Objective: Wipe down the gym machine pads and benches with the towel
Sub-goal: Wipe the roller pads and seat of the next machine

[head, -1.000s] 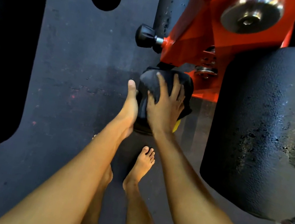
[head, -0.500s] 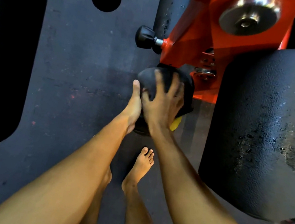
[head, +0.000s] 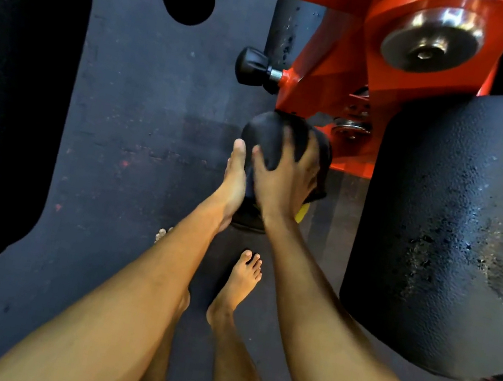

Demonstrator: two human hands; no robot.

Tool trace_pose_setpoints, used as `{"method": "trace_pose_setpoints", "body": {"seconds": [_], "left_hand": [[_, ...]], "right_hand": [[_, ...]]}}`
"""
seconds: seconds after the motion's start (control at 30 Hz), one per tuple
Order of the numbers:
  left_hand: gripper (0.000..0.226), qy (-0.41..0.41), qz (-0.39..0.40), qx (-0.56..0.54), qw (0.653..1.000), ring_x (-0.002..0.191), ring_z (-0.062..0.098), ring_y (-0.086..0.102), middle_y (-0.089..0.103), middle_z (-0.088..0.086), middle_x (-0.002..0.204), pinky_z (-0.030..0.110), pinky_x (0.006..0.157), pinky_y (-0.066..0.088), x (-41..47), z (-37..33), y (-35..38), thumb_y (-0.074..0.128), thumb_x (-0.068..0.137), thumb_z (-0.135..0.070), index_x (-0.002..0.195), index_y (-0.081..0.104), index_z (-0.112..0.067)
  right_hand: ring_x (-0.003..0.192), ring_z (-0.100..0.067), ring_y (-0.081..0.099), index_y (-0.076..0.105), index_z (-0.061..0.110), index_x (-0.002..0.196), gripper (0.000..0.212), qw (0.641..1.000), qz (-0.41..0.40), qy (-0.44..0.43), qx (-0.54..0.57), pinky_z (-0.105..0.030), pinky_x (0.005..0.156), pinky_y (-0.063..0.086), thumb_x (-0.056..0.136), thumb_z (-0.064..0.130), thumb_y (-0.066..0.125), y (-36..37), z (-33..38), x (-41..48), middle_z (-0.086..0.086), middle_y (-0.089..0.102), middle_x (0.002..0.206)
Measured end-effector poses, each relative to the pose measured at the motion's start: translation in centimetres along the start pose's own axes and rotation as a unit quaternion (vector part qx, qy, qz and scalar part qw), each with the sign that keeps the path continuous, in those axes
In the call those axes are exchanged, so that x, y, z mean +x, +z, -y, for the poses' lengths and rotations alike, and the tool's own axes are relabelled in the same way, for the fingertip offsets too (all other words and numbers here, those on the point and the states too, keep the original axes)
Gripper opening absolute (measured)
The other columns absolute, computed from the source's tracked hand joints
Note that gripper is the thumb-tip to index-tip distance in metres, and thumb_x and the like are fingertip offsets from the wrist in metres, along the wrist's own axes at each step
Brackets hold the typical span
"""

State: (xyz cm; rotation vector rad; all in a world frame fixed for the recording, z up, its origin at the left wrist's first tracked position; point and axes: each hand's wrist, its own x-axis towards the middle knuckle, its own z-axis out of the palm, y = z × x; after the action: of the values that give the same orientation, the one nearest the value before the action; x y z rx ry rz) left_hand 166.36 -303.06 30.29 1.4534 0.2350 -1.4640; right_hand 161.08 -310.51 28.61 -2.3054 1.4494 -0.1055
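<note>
A small black roller pad (head: 248, 220) hangs under the orange machine frame (head: 329, 66), at the centre of the head view. A dark towel (head: 318, 182) with a yellow corner is wrapped over the pad. My right hand (head: 281, 184) grips the towel, with its fingers curled round the top of the pad. My left hand (head: 235, 180) lies flat against the pad's left side, fingers straight. The towel and both hands hide most of the pad.
A large black roller pad (head: 457, 233) with a worn, wet-looking surface stands at the right. Another big black pad (head: 9, 87) fills the left edge. A black adjustment knob (head: 252, 67) sticks out of the frame. My bare feet (head: 240, 284) stand on dark rubber flooring.
Both hands have slid along the small pad away from me, toward the orange frame, and the towel has moved with my right hand.
</note>
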Motion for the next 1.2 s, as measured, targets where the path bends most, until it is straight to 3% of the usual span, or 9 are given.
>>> {"method": "trace_pose_setpoints", "body": {"seconds": [0.1,0.2,0.27,0.37,0.47,0.7,0.93,1.03,1.2], "left_hand": [[0.078,0.013,-0.008,-0.020,1.000,0.145,0.022,0.043,0.043,0.006,0.158,0.028,0.105,0.045,-1.1,-0.8,0.4,0.016,0.103,-0.068,0.159,0.031,-0.016],[0.068,0.046,0.001,-0.015,0.999,0.130,0.009,0.056,0.055,0.000,0.147,0.012,0.083,0.053,-1.2,-0.6,0.4,0.010,0.106,-0.059,0.150,0.045,-0.020],[0.071,0.035,-0.025,-0.005,0.999,0.136,0.001,0.043,0.046,-0.012,0.152,0.010,0.099,0.044,-0.7,-0.3,0.0,0.012,0.101,-0.070,0.148,0.043,-0.026],[0.113,0.022,-0.029,0.012,0.999,0.154,0.006,0.016,0.021,-0.011,0.168,0.044,0.128,0.011,2.6,2.8,-0.8,0.024,0.068,-0.106,0.160,0.026,-0.040],[0.113,-0.008,-0.031,0.021,0.999,0.155,0.005,0.014,0.022,-0.012,0.168,0.052,0.126,0.010,7.4,7.8,-2.0,0.025,0.061,-0.109,0.156,0.029,-0.047],[0.123,-0.009,-0.046,-0.005,0.999,0.141,0.016,0.046,0.052,-0.001,0.152,0.047,0.121,0.029,3.3,2.8,-1.3,0.021,0.058,-0.110,0.152,0.044,-0.034],[0.084,0.005,-0.043,-0.033,0.999,0.114,0.016,0.067,0.075,0.004,0.114,0.037,0.111,0.044,1.2,0.8,-1.0,0.021,0.089,-0.088,0.120,0.068,-0.025],[0.091,0.042,-0.041,-0.040,0.997,0.133,0.011,0.056,0.062,-0.002,0.142,0.042,0.118,0.038,1.7,2.0,-0.6,0.023,0.085,-0.091,0.147,0.052,-0.032],[0.102,0.035,-0.060,-0.044,0.997,0.151,0.007,0.029,0.039,-0.016,0.160,0.048,0.124,0.021,3.9,5.3,-0.5,0.025,0.065,-0.107,0.150,0.039,-0.053]], "right_hand": [[0.154,-0.045,0.011,0.043,0.048,0.151,0.069,0.989,0.074,-0.108,-0.066,-0.064,0.120,0.022,0.086,0.067,0.057,0.3,-0.3,0.5,-0.006,0.015,0.170],[0.154,-0.042,0.018,0.041,0.045,0.151,0.074,0.998,0.054,-0.013,0.016,-0.058,0.119,0.029,0.083,0.063,0.065,0.1,-0.4,1.1,-0.006,0.017,0.169],[0.150,-0.032,0.034,0.038,0.041,0.153,0.076,0.985,0.014,0.120,0.124,-0.047,0.114,0.037,0.086,0.064,0.065,-0.1,-0.8,1.6,-0.004,0.028,0.165],[0.141,-0.025,0.047,0.035,0.039,0.156,0.073,0.954,0.042,0.204,0.216,-0.040,0.109,0.041,0.092,0.062,0.063,-0.5,-1.3,1.9,0.002,0.038,0.160],[0.145,-0.020,0.042,0.035,0.036,0.157,0.071,0.963,0.033,0.160,0.212,-0.041,0.115,0.040,0.094,0.058,0.062,-0.8,-1.4,1.0,0.002,0.037,0.162],[0.158,-0.028,0.011,0.026,0.042,0.160,0.079,0.992,0.100,-0.030,0.064,-0.051,0.126,0.024,0.092,0.039,0.065,-1.3,-4.2,-7.8,-0.007,0.007,0.172],[0.158,-0.033,0.012,0.026,0.054,0.157,0.075,0.994,0.096,0.003,0.055,-0.059,0.121,0.028,0.096,0.034,0.066,-1.0,-3.2,-7.8,-0.005,0.007,0.172],[0.156,-0.040,0.013,0.034,0.049,0.156,0.065,0.996,0.071,0.043,0.019,-0.062,0.120,0.027,0.099,0.040,0.063,-0.7,0.8,-1.9,-0.007,0.013,0.171],[0.155,-0.040,0.017,0.040,0.043,0.155,0.061,0.998,0.050,0.028,0.025,-0.061,0.119,0.029,0.099,0.042,0.063,-0.9,1.2,0.0,-0.007,0.020,0.170]]}}
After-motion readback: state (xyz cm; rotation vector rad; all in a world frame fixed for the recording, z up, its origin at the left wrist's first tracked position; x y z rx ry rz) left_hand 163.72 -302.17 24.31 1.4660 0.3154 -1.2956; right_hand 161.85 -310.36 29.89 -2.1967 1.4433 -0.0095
